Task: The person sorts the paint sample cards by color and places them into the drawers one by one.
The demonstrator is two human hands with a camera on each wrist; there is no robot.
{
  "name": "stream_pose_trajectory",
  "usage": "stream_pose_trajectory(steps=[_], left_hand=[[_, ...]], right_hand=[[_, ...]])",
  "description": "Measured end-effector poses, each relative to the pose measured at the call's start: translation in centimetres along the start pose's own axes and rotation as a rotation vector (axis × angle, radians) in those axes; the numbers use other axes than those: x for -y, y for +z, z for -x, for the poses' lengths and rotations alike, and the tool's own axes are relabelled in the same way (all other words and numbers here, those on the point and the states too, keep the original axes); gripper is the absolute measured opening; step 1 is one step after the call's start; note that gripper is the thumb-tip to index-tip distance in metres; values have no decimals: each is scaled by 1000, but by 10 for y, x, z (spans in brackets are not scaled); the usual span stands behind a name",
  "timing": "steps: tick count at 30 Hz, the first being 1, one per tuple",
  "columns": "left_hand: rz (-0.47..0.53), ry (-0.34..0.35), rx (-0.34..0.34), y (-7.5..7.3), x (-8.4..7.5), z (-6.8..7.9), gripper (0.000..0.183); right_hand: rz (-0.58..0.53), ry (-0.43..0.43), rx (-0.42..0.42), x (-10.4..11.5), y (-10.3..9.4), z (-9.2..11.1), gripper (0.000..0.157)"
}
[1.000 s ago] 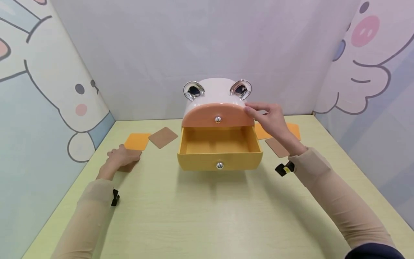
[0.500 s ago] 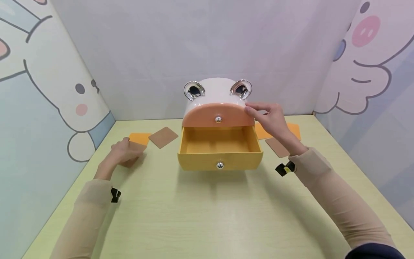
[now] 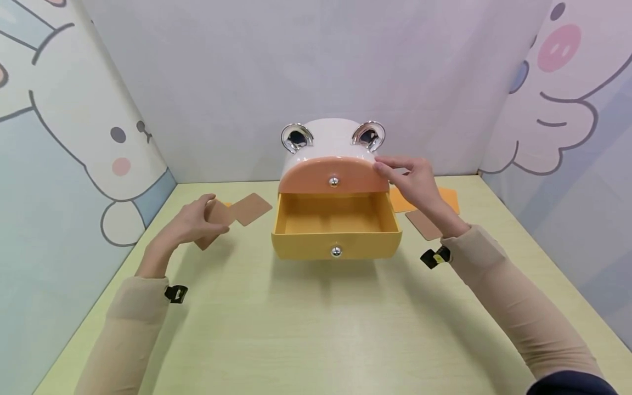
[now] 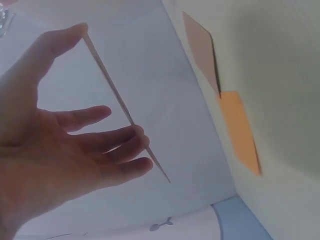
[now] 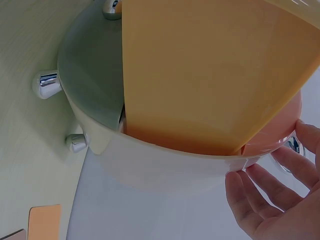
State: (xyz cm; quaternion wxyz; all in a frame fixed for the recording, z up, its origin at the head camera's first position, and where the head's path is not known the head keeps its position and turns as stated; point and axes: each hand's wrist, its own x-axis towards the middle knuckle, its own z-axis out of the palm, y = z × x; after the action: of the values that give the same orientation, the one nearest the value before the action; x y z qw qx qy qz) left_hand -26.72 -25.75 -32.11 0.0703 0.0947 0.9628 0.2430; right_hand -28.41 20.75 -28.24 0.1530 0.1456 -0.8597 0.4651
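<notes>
In the head view, my left hand (image 3: 190, 222) holds a brown card (image 3: 219, 213) above the left side of the table. The left wrist view shows this card (image 4: 112, 87) edge-on, thumb at one edge and fingers at the other. A frog-shaped drawer box (image 3: 332, 137) with silver-rimmed eyes stands at the back centre. Its peach upper drawer (image 3: 306, 178) is closed, while the yellow lower drawer (image 3: 301, 247) is pulled out with nothing visible inside. My right hand (image 3: 417, 184) touches the box's upper right edge, thumb by the peach front and fingers (image 5: 272, 185) against the white shell.
Left of the box lie another brown card (image 3: 252, 208) and an orange card (image 4: 237, 131), mostly covered in the head view. On the right, orange cards (image 3: 401, 202) and a brown card (image 3: 422, 225) lie partly behind my right arm. Printed walls (image 3: 321, 66) enclose the table (image 3: 316, 329).
My left hand has lifted the brown card off the table and moved it up and to the right, now hiding most of the orange card. The right hand and the box stay in place.
</notes>
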Motion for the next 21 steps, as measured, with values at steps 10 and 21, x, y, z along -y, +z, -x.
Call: stream_pose_trajectory(steps=[10, 21], left_hand=[[55, 211, -28, -14, -36, 12, 84], [43, 390, -26, -21, -70, 20, 68]], right_hand=[[-4, -8, 0, 0, 0, -1, 36], [-3, -3, -2, 0, 0, -1, 37]])
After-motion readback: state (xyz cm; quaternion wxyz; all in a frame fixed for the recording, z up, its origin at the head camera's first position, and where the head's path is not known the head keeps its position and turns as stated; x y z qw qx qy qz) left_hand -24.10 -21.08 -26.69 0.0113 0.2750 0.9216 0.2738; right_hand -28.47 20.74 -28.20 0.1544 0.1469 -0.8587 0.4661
